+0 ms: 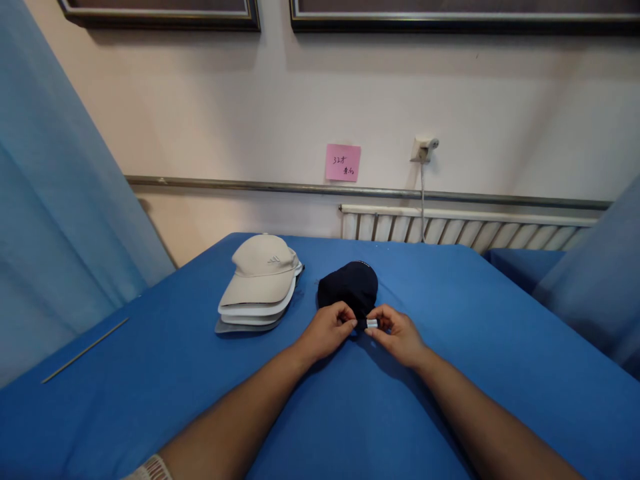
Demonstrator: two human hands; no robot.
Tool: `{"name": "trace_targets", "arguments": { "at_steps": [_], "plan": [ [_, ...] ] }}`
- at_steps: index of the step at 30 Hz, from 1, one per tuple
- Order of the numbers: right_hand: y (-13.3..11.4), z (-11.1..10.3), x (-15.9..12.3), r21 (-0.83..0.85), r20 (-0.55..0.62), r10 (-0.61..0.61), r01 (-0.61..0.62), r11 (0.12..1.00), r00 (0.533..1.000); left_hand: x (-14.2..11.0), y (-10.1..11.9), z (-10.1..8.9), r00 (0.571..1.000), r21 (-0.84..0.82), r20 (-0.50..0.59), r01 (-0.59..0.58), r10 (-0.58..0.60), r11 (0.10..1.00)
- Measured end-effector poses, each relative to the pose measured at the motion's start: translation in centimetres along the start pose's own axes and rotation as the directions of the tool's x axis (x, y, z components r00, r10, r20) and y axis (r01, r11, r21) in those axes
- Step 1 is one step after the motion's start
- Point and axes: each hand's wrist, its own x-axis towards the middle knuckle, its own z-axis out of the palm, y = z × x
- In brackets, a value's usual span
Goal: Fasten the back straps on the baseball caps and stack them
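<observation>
A dark navy cap (349,283) lies on the blue-covered table in front of me, its back strap towards me. My left hand (330,329) pinches the strap's left part between thumb and fingers. Gripping the strap near its silvery buckle (372,323) is my right hand (399,335), also closed in a pinch. The cap's brim is hidden from this side. To the left stands a stack of caps, with a beige cap (263,260) on top and white and grey brims showing beneath it.
A thin stick (85,351) lies on the table (320,427) at the far left. Blue curtains (65,200) hang at both sides. Behind the table are a radiator (450,230), a metal rail (250,187), a socket with a plugged-in cord (423,150) and a pink note (343,163).
</observation>
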Motion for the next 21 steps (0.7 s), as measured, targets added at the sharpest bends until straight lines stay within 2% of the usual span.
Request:
{"name": "trace_targets", "arguments": {
  "at_steps": [7, 14, 21],
  "plan": [
    [0.44, 0.19, 0.10, 0.031, 0.024, -0.007, 0.006, 1.000, 1.000, 0.11, -0.16, 0.16, 1.000, -0.054, 0.022, 0.003, -0.002, 0.999],
    [0.44, 0.11, 0.09, -0.007, -0.016, -0.027, 0.026, 1.000, 1.000, 0.11, -0.06, 0.22, 1.000, -0.175, 0.019, 0.013, -0.010, 0.985],
    [0.21, 0.16, -0.02, -0.034, -0.006, -0.058, 0.058, 0.998, 0.998, 0.07, -0.24, 0.40, 1.000, -0.036, -0.021, -0.006, 0.006, 0.999]
  ]
}}
